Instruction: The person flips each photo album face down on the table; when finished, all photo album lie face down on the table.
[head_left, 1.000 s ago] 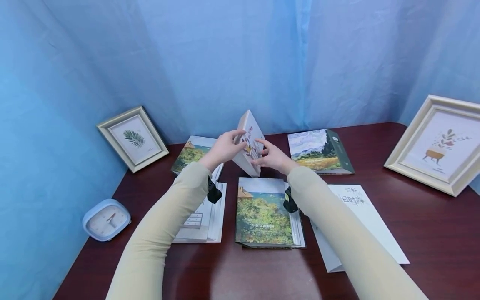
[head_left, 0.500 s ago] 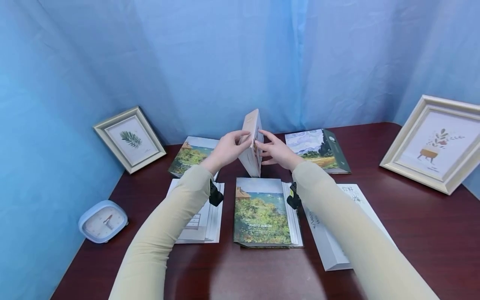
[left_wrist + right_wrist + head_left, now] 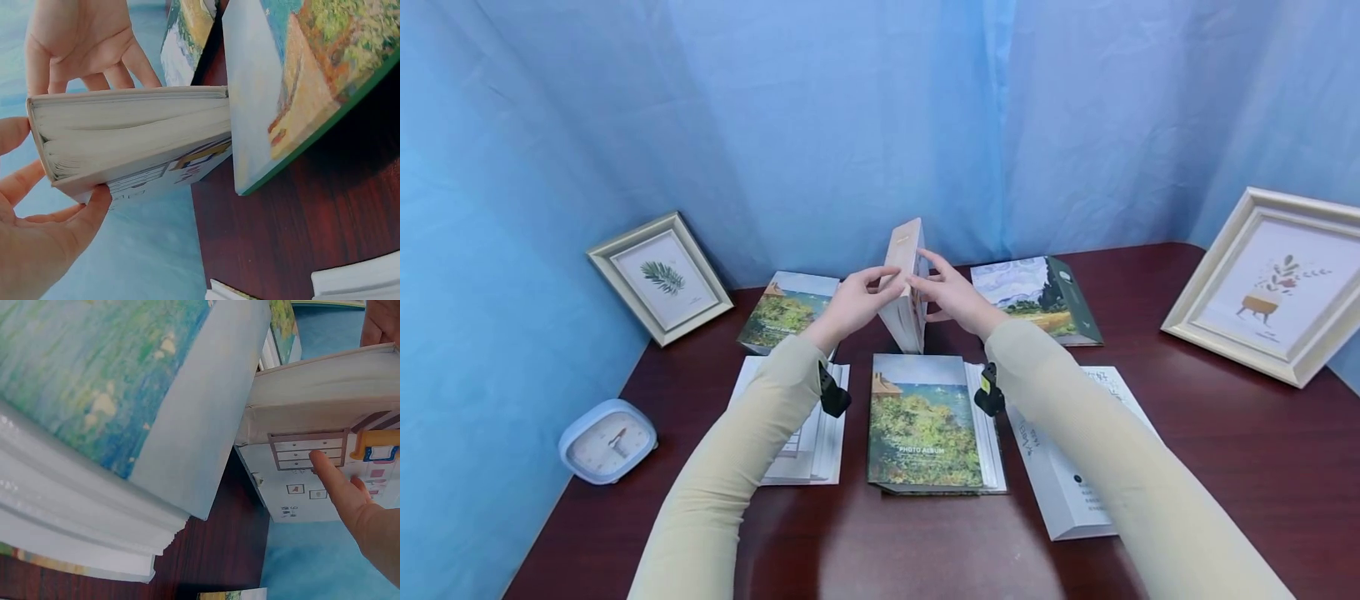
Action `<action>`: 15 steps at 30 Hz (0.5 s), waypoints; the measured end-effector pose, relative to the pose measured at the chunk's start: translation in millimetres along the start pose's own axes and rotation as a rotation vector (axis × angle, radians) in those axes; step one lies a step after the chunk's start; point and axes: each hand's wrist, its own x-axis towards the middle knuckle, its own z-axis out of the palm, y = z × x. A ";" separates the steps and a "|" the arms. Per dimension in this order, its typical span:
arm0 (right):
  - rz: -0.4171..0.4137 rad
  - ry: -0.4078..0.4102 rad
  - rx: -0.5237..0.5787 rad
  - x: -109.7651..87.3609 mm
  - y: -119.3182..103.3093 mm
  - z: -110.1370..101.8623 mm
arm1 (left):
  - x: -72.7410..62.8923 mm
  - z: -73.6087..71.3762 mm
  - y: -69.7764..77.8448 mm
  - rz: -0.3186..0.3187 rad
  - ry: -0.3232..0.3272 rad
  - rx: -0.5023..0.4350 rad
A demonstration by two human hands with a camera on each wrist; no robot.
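A thick photo album (image 3: 904, 246) with a pale cover stands upright at the back middle of the desk, between both hands. My left hand (image 3: 853, 307) grips it from the left, thumb at the near edge; in the left wrist view its fingers reach behind the plain cover. From the other side my right hand (image 3: 961, 302) holds it, with fingertips on the printed cover. The right wrist view shows that cover's drawing of a chest of drawers (image 3: 309, 450). Directly in front lies a photo album (image 3: 925, 425) with a painted garden cover.
Another garden-cover album (image 3: 782, 312) lies back left, a landscape-cover album (image 3: 1033, 300) back right. White albums (image 3: 829, 442) (image 3: 1071, 492) lie front left and right. A blue clock (image 3: 610, 442), a leaf picture frame (image 3: 664, 279) and a larger frame (image 3: 1273, 283) stand at the sides.
The upright album has turned: its printed cover has swung away from the head view, and its plain pale side now shows. Both hands have shifted their hold along with it.
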 end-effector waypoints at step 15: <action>0.014 0.025 0.063 -4.3 11.3 -6.7 | 0.4 12.6 -18.6 0.013 -0.067 -0.264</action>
